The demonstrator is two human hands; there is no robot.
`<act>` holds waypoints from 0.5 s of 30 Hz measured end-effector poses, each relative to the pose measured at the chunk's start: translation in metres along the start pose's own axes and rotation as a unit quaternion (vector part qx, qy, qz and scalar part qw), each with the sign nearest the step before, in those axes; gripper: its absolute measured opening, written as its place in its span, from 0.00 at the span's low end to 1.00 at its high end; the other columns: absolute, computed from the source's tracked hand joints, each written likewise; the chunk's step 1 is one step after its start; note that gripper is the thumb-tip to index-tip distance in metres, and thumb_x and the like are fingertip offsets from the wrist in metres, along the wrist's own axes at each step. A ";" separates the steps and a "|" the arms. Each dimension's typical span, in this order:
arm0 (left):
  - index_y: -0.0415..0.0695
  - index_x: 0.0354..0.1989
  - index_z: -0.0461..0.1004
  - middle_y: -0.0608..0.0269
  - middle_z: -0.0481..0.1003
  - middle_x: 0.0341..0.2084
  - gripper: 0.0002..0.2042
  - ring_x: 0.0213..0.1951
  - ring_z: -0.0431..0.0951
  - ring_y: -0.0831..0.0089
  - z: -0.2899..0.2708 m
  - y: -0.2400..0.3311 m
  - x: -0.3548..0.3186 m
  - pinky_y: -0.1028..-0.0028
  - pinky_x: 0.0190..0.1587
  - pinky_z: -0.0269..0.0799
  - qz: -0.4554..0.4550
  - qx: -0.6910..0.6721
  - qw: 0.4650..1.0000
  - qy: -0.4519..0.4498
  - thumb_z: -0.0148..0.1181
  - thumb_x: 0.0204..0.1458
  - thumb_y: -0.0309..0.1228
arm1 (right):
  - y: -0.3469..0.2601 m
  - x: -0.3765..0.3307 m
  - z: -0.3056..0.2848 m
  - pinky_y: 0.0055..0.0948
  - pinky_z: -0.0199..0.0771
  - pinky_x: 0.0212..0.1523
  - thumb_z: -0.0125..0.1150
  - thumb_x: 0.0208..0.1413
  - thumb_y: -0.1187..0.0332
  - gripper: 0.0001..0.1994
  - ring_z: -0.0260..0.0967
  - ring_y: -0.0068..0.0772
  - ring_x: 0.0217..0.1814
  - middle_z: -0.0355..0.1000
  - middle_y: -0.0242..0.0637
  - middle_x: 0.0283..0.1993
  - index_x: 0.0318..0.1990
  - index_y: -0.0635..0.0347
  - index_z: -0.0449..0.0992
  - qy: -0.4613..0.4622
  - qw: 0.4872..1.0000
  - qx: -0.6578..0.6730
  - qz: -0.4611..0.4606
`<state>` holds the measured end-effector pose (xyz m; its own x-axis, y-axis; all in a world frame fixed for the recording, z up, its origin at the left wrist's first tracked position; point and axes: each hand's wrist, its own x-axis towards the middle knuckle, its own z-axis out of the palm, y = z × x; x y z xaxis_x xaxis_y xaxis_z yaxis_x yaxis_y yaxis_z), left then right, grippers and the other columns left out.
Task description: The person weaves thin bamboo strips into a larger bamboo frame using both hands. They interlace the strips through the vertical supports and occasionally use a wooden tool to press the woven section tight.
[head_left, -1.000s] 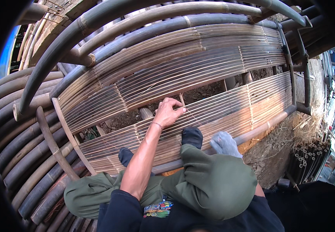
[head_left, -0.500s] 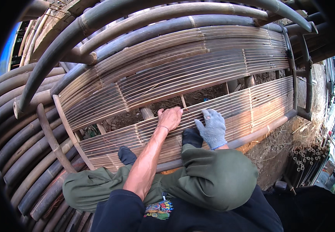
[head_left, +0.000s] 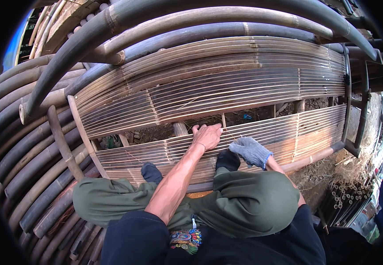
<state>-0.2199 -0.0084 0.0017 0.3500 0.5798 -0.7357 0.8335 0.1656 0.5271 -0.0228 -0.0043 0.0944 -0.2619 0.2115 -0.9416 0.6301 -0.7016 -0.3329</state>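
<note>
I sit on a wide panel of thin bamboo slats with my legs in green trousers folded under me. My left hand is bare; its fingers curl over the edge slat where an open gap shows the ground. A short upright bamboo strip stands just right of those fingers. My right hand, in a grey work glove, lies palm down on the slats a hand's width to the right. Nothing shows in its grip.
A second slat panel lies beyond the gap. Thick bamboo poles arch across the top and pile up at the left. A bundle of cut bamboo ends and dry straw lie at the lower right.
My gloved right hand has come up from beside my knee onto the slats, next to my left hand. My left hand has stayed at the gap's edge.
</note>
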 end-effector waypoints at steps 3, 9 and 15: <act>0.53 0.45 0.75 0.50 0.80 0.38 0.15 0.48 0.76 0.46 -0.007 0.002 -0.001 0.43 0.54 0.54 -0.011 -0.010 1.000 -0.015 0.40 0.65 0.41 | -0.014 -0.030 -0.017 0.32 0.75 0.37 0.54 0.63 0.59 0.16 0.67 0.29 0.24 0.67 0.34 0.24 0.34 0.65 0.76 0.048 0.995 0.004 -0.088; 0.54 0.41 0.77 0.55 0.80 0.41 0.16 0.49 0.77 0.49 -0.010 0.004 0.010 0.44 0.55 0.55 -0.019 -0.024 0.998 -0.049 0.40 0.64 0.42 | -0.039 -0.036 -0.043 0.28 0.77 0.33 0.49 0.67 0.59 0.18 0.74 0.31 0.30 0.78 0.40 0.36 0.38 0.66 0.78 0.194 0.844 0.256 -0.428; 0.49 0.36 0.73 0.53 0.79 0.36 0.16 0.45 0.77 0.50 -0.009 0.003 0.008 0.51 0.45 0.56 -0.006 -0.036 0.998 -0.051 0.38 0.65 0.42 | 0.027 0.009 -0.029 0.50 0.77 0.33 0.47 0.64 0.63 0.14 0.76 0.57 0.32 0.77 0.50 0.29 0.33 0.59 0.78 0.151 0.857 -0.459 -0.182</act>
<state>-0.2188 0.0040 0.0009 0.3846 0.4937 -0.7799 0.8062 0.2319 0.5444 0.0129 -0.0021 0.0751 -0.4486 0.5665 -0.6913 0.8928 0.2488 -0.3755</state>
